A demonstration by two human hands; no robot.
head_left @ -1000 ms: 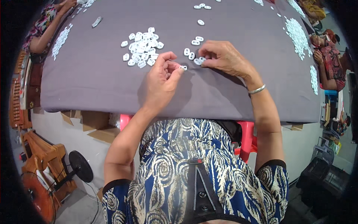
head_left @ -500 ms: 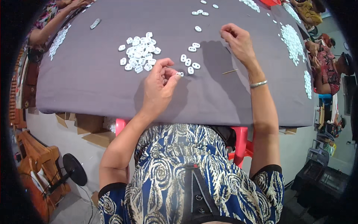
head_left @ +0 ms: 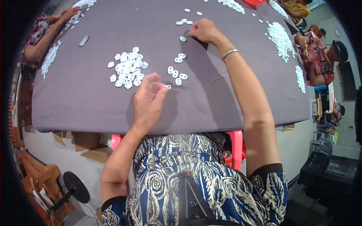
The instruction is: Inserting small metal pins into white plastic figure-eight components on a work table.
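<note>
My left hand (head_left: 148, 103) pinches a small white two-holed plastic piece (head_left: 167, 87) between thumb and fingertips, just above the cloth. My right hand (head_left: 205, 31) is stretched to the far middle, fingers closed in a pinch; whatever may be between them I cannot make out. Its fingertips are beside a trio of white oval two-holed pieces (head_left: 184, 21) and a single oval piece (head_left: 183, 38). More oval pieces (head_left: 175, 74) lie in a loose line toward me. Left of them is a heap of squarer white two-holed pieces (head_left: 129, 67). A thin brass-coloured rod (head_left: 217, 78) lies under my right forearm.
The grey-brown cloth-covered table (head_left: 90, 109) ends at a front edge close to me. White piles (head_left: 281, 40) lie along the right side, others (head_left: 51, 59) at left. A twisted clear strip (head_left: 84, 40) rests far left. People (head_left: 320, 56) sit around the table.
My right hand has moved left and farther out, to the oval pieces at the far middle. My left hand still pinches its piece. The whole view has shifted slightly.
</note>
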